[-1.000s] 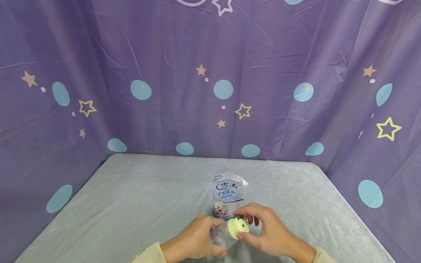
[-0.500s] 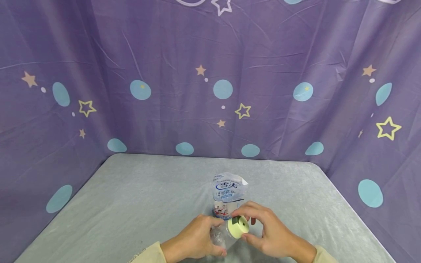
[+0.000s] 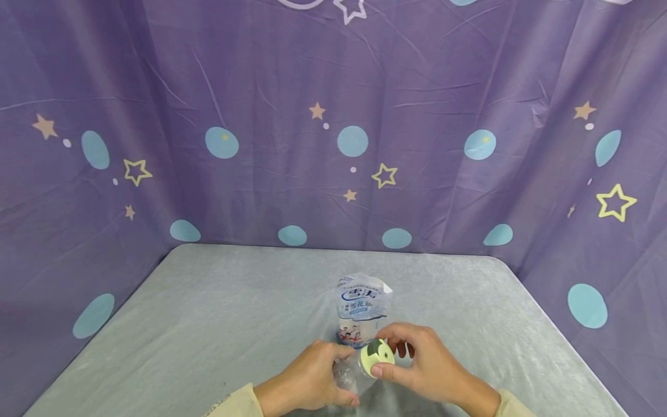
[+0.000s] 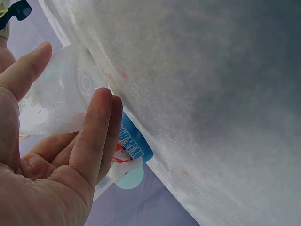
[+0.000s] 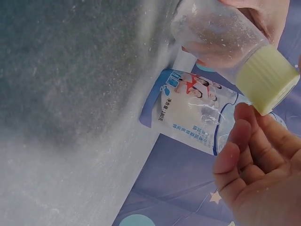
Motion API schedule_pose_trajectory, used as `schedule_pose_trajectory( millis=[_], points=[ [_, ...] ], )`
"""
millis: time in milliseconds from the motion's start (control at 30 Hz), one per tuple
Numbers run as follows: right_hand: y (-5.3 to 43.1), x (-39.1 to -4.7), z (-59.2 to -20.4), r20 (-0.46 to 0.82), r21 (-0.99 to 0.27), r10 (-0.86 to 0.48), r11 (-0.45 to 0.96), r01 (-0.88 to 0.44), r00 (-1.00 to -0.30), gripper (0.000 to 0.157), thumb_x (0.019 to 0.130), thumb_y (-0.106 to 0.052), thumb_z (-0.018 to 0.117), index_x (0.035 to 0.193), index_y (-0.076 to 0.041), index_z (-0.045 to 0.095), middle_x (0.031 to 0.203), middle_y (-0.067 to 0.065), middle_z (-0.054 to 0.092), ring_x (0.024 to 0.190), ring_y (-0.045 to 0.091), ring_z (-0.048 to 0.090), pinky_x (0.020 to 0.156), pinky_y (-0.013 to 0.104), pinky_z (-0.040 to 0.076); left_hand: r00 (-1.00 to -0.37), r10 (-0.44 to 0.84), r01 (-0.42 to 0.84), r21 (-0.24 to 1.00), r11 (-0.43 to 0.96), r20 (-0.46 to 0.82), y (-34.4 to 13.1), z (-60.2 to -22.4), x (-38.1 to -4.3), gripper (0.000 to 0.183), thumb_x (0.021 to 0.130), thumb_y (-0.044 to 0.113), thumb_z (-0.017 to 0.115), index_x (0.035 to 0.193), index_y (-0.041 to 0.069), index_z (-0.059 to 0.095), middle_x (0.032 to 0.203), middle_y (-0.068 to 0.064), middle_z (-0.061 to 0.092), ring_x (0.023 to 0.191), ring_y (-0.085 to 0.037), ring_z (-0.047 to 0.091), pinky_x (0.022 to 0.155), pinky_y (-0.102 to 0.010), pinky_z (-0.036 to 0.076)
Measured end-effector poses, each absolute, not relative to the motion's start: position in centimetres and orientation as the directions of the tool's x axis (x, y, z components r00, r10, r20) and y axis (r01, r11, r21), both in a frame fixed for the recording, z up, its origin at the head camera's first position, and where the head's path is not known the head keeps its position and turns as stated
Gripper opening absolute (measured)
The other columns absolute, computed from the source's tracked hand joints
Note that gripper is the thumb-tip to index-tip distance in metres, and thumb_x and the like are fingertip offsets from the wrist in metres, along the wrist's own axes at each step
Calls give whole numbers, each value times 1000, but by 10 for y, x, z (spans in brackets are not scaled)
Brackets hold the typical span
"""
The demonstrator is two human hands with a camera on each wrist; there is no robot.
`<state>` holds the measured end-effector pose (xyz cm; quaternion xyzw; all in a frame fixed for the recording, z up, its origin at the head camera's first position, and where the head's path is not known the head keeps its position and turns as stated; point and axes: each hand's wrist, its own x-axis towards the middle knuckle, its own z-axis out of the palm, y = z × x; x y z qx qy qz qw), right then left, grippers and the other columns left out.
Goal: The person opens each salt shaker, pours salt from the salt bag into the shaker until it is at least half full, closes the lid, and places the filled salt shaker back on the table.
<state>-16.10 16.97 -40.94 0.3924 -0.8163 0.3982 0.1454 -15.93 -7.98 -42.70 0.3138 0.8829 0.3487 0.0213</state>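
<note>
My left hand (image 3: 310, 377) grips the body of a clear plastic jar (image 3: 350, 373), which tilts with its lid toward the right. Whitish specks cling to the jar's wall in the right wrist view. A pale yellow-green lid (image 3: 383, 365) with a dark patch on top sits at the jar's mouth. My right hand (image 3: 429, 368) pinches this lid between thumb and fingertips. The left wrist view shows the jar's base (image 4: 87, 77) between the spread thumb and fingers. Just behind the jar stands a blue-and-white printed bag (image 3: 361, 304), its lower part partly covered by the hands and jar.
A pale grey cloth covers the table (image 3: 234, 313). Purple curtains (image 3: 281, 145) with stars and blue dots hang along the back and both sides. The bag's torn-looking upper corner (image 3: 387, 288) points up and right.
My right fingers and thumb have shifted around the lid, and its dark patch has turned toward the left. The left hand, jar and bag stay in place.
</note>
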Motion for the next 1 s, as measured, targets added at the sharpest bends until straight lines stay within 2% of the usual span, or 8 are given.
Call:
schedule_pose_trajectory(
  millis=[133,267,500,800,933,1000],
  points=[
    [169,-161,-410,545,-547,-536,355,-758,-645,23,87,-31,84,105,-27,70,83,-18,63,64,7,55,54,24,47,-801,571,542,622,565,180,-80,-426,-159,56,63,31,99,112,17,76,90,18,69,74,4,58,66,-17,48],
    [169,-161,-409,554,-531,-543,354,-770,-631,27,87,-28,84,110,-26,70,87,-17,63,69,6,57,56,24,47,-802,573,536,629,563,171,-80,-426,-160,55,63,31,99,111,18,76,90,18,70,75,4,58,67,-17,49],
    [171,-161,-407,556,-513,-572,335,-790,-603,39,84,-23,85,119,-24,69,95,-15,65,78,6,56,62,24,49,-802,572,540,616,574,169,-80,-425,-159,56,63,32,99,111,18,76,92,18,69,77,4,58,68,-18,49],
    [173,-163,-407,591,-482,-618,246,-841,-519,60,76,-7,86,129,-24,64,101,-13,64,84,6,56,70,25,50,-802,571,541,619,570,174,-80,-426,-160,54,63,31,99,110,19,77,89,19,69,74,5,58,66,-17,48],
    [173,-163,-408,576,-489,-611,275,-828,-543,58,79,-12,86,131,-24,63,102,-13,63,84,6,55,69,25,50,-797,574,552,613,565,188,-80,-426,-159,54,62,31,99,110,19,77,88,19,68,73,5,57,65,-16,48],
    [173,-162,-409,555,-506,-596,313,-804,-581,53,83,-20,86,131,-25,63,101,-14,63,83,6,55,67,26,50,-794,576,557,610,564,194,-80,-427,-159,54,62,31,99,110,19,76,88,20,68,73,5,57,65,-16,48]
  ],
)
